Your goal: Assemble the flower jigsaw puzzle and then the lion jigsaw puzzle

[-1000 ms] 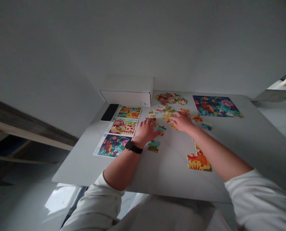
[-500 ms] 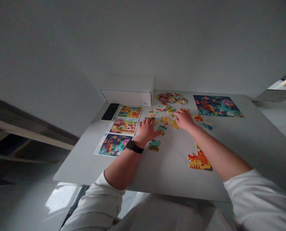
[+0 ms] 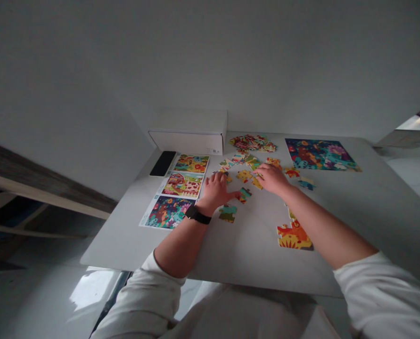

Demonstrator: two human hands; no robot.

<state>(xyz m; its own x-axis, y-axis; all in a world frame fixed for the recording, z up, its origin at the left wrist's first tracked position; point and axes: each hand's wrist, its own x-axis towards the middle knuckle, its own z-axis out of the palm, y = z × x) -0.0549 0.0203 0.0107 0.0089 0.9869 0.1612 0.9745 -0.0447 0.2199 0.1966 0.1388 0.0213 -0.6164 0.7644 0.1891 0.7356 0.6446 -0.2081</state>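
My left hand point(image 3: 215, 192) rests on the table with fingers spread, a black watch on its wrist. Its fingertips partly cover a puzzle piece point(image 3: 226, 175), and its thumb touches a teal and red puzzle piece point(image 3: 244, 195). Below it lies a green and teal puzzle piece point(image 3: 227, 213). My right hand point(image 3: 272, 178) is palm down with fingers stretched out and slightly bent. Its fingertips are over a yellow puzzle piece point(image 3: 257, 183), beside another yellow piece point(image 3: 244, 175). Joined pieces showing an orange lion point(image 3: 294, 236) lie by my right forearm, which hides part of them.
A heap of puzzle pieces point(image 3: 252, 142) lies at the back, beside a white box point(image 3: 188, 141). A finished dark puzzle point(image 3: 321, 155) is at the back right. On the left are a phone point(image 3: 163, 163) and a picture sheet point(image 3: 155, 200). Loose pieces point(image 3: 306, 183) lie right of my right hand.
The teal and red piece by my left thumb has slid right and turned. My right hand has shifted slightly towards me, with its fingertips lower over the yellow pieces.
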